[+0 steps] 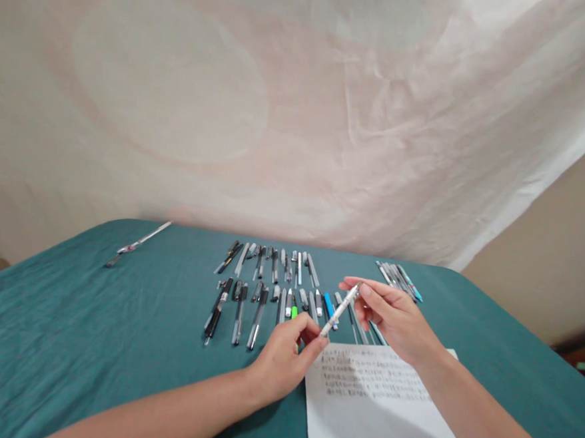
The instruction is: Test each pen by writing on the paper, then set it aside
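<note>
Both hands hold one white pen (pixel 340 309) slantwise above the teal tablecloth (pixel 90 318). My left hand (pixel 285 362) pinches its lower tip between thumb and fingers. My right hand (pixel 393 319) grips its upper end with the fingertips. Just beneath lies a white sheet of paper (pixel 374 405) with several lines of handwriting along its top. Behind the hands, two rows of many pens (pixel 267 291) lie side by side, mostly black, grey and clear, with a blue one and a green one among them.
A small bunch of pens (pixel 398 280) lies at the right behind my right hand. A single long pen (pixel 138 243) lies apart at the far left of the table. A creased white cloth (pixel 280 111) hangs behind the table.
</note>
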`<action>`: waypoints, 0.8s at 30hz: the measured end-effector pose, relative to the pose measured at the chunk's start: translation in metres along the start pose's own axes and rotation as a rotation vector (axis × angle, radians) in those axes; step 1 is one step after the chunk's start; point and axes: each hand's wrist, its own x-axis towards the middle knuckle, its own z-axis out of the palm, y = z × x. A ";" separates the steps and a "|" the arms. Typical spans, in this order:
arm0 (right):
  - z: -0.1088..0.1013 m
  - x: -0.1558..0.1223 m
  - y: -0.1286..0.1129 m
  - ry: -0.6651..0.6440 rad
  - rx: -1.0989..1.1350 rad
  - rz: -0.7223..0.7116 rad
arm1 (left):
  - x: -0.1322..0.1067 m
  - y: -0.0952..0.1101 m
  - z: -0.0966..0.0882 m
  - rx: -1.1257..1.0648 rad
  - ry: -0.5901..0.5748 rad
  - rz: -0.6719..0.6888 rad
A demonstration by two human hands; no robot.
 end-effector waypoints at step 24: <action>-0.003 -0.001 0.003 0.155 -0.310 -0.179 | 0.002 0.000 -0.001 0.034 0.013 0.001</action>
